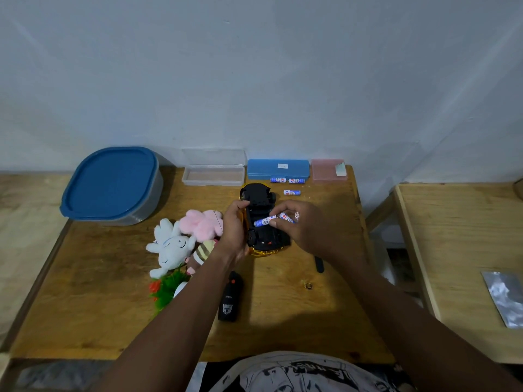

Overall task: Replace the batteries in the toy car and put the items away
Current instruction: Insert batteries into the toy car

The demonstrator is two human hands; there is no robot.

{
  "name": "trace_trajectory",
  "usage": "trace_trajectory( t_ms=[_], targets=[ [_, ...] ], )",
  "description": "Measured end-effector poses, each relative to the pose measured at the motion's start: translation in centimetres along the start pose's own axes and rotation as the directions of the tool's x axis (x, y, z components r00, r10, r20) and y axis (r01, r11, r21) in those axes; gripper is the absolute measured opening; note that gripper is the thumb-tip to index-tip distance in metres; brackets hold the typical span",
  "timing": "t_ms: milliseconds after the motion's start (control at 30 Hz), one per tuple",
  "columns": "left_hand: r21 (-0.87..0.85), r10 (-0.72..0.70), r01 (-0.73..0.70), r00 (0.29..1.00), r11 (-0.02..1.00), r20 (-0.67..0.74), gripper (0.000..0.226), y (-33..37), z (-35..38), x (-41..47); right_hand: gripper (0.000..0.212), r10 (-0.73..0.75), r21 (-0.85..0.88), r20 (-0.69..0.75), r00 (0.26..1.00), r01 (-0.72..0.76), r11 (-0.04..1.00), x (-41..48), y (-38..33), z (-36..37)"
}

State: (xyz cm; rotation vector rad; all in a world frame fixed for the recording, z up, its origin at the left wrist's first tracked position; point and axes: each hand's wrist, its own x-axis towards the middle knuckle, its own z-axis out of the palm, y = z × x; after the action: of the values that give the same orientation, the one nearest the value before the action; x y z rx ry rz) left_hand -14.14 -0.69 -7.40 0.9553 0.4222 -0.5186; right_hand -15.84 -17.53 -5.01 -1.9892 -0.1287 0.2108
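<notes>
Forearms reach to the toy car, belly-up on the wooden table, its long axis running away from the person. The left hand grips its side. The right hand pinches two cylindrical batteries over the black plastic underside. Three loose batteries lie just beyond the grip.

At centre frame the left hand covers the left flank of the upturned toy car, and the right hand hides its right side and parts of the batteries it pinches; their print is too small to read. A dark object lies half under the right forearm. The foil packet is cut by the right edge
</notes>
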Motion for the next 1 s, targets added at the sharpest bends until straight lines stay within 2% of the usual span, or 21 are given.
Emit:
trace_trajectory(
  t_ms=[167,333,667,733,833,933,1000],
  targets=[
    [0.048,0.042,-0.043,0.999,0.998,0.017,0.052,0.0,0.1,0.2,0.017,0.111,0.303,-0.061,0.992,-0.088,0.949,-0.1,-0.9,0.8],
    [0.098,0.073,-0.074,0.997,0.992,0.017,0.044,-0.2,0.4,0.2,0.021,0.191,0.395,-0.132,0.973,-0.125,0.910,0.3,-1.2,1.9],
    [0.097,0.079,-0.083,0.996,0.992,0.045,0.046,-0.7,0.5,0.3,0.019,0.277,0.400,-0.085,0.957,-0.222,0.889,1.1,-1.2,2.6],
    [0.110,0.083,-0.089,0.995,0.990,0.057,0.045,-0.6,0.3,0.2,0.020,0.336,0.463,-0.034,0.941,-0.283,0.840,1.2,-1.3,2.1],
    [0.107,0.076,-0.084,0.994,0.991,0.077,0.047,-0.3,0.4,0.2,0.020,0.449,0.621,0.080,0.890,-0.397,0.676,1.3,-1.4,1.2],
    [0.110,0.064,-0.072,0.995,0.991,0.073,0.053,-0.1,0.5,0.1,0.024,0.475,0.719,0.186,0.860,-0.449,0.530,1.3,-1.0,0.8],
    [0.117,0.045,-0.053,0.997,0.992,0.070,0.058,-0.3,0.2,0.2,0.026,0.479,0.747,0.224,0.849,-0.465,0.475,1.2,-0.6,0.7]
  ],
)
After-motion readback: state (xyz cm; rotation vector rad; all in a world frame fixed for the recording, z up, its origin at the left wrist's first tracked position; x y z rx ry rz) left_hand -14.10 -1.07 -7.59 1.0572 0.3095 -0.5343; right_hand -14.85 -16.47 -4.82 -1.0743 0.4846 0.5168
